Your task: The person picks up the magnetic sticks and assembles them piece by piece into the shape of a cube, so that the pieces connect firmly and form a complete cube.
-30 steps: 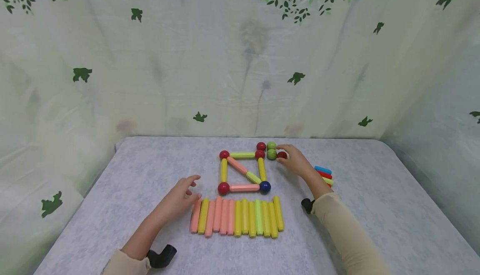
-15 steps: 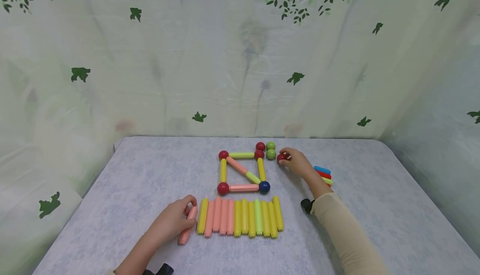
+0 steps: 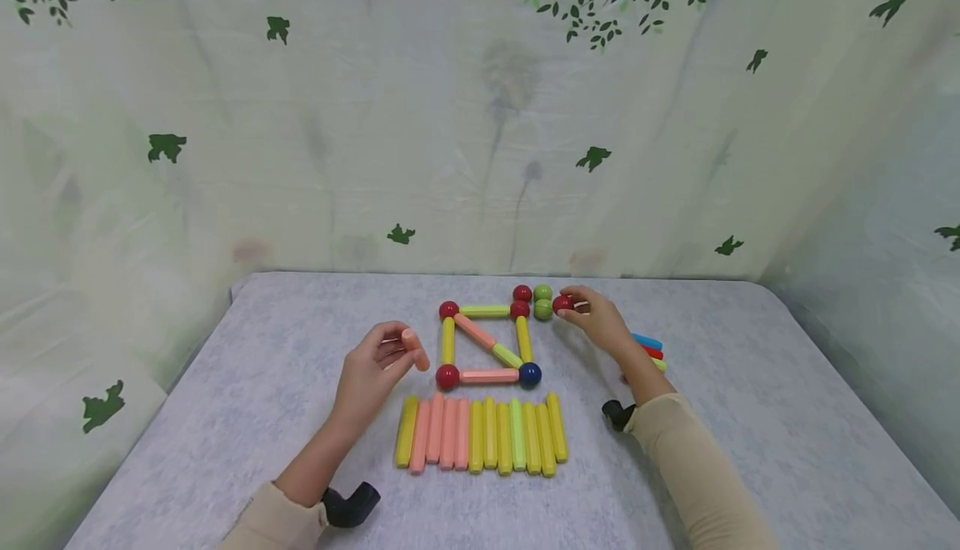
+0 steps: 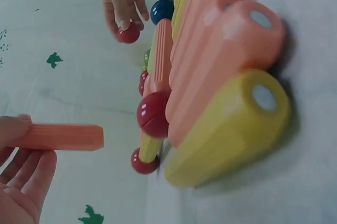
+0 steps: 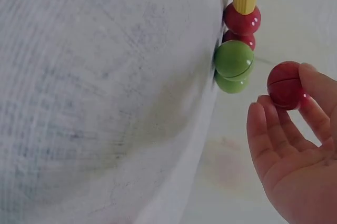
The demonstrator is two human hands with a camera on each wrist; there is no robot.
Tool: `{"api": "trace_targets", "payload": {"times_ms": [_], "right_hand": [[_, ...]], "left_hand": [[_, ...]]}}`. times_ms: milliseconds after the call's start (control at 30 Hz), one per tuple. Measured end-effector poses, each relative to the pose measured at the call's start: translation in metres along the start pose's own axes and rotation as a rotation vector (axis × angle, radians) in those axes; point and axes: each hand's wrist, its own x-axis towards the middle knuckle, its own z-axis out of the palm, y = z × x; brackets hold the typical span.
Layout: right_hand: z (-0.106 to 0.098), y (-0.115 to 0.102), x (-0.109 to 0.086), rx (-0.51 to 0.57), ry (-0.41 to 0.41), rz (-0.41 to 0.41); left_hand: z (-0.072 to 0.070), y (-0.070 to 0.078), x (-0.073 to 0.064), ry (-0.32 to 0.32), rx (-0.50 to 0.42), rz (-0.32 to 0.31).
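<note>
My left hand (image 3: pixel 375 371) pinches a salmon-pink magnetic rod (image 4: pixel 63 137), raised above the table left of a flat structure of rods and balls. That structure has three red corner balls and a blue ball (image 3: pixel 530 375), joined by yellow sides (image 3: pixel 447 342), a pink lower side (image 3: pixel 489 376) and a pink-and-yellow diagonal. At the back right, my right hand (image 3: pixel 600 321) holds a red ball (image 5: pixel 284 84) between thumb and fingers, lifted off the table. More red shows behind that ball in the right wrist view. Two green balls (image 5: pixel 234 59) sit just left of this hand.
Nearer the front lies a row of several pink rods (image 3: pixel 447 433) and yellow rods (image 3: pixel 532 437), with one light green rod (image 3: pixel 517 433) among them. Another red ball (image 3: pixel 522 292) touches the structure's back corner. Blue, red and yellow-green rods (image 3: pixel 648 343) lie partly behind the right forearm.
My left hand has taken the pink rod from the row's left end and raised it towards the structure. The right hand has drawn its red ball away from the green balls and lifted it.
</note>
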Motion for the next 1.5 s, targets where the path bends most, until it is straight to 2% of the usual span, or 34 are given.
{"api": "trace_targets", "payload": {"times_ms": [67,167,400,567,700,867,967,1033,1133,1333,1400,1500], "right_hand": [[0.001,-0.001,0.0,0.015,0.004,-0.002],[0.004,-0.003,0.0,0.036,0.003,-0.019],[0.011,-0.017,-0.001,0.06,-0.003,-0.077],[0.019,-0.042,-0.004,0.116,-0.014,-0.128],[0.031,-0.071,-0.009,0.186,-0.04,-0.226],[0.05,-0.102,-0.018,0.322,-0.122,-0.394],[0.06,-0.114,-0.021,0.358,-0.158,-0.469],[0.066,-0.119,-0.022,0.349,-0.175,-0.491],[0.072,-0.122,-0.023,0.329,-0.194,-0.487],[0.076,-0.122,-0.024,0.381,-0.239,-0.426],[0.073,-0.127,-0.028,0.418,-0.257,-0.395],[0.074,-0.125,-0.028,0.475,-0.274,-0.378]], "left_hand": [[0.008,-0.001,0.005,-0.011,-0.059,0.01],[0.018,-0.004,0.012,-0.038,-0.11,-0.013],[0.03,-0.011,0.018,-0.104,-0.105,-0.128],[0.033,-0.013,0.019,-0.095,-0.117,-0.142],[0.035,-0.015,0.021,-0.092,-0.137,-0.146],[0.037,-0.015,0.022,-0.091,-0.16,-0.144],[0.035,-0.007,0.021,-0.094,-0.184,-0.117],[0.033,0.001,0.019,-0.095,-0.189,-0.102],[0.031,0.011,0.018,-0.098,-0.182,-0.096],[0.037,-0.007,0.021,-0.11,-0.136,-0.077],[0.035,-0.003,0.019,-0.114,-0.142,-0.062],[0.031,0.011,0.017,-0.111,-0.177,-0.002]]}}
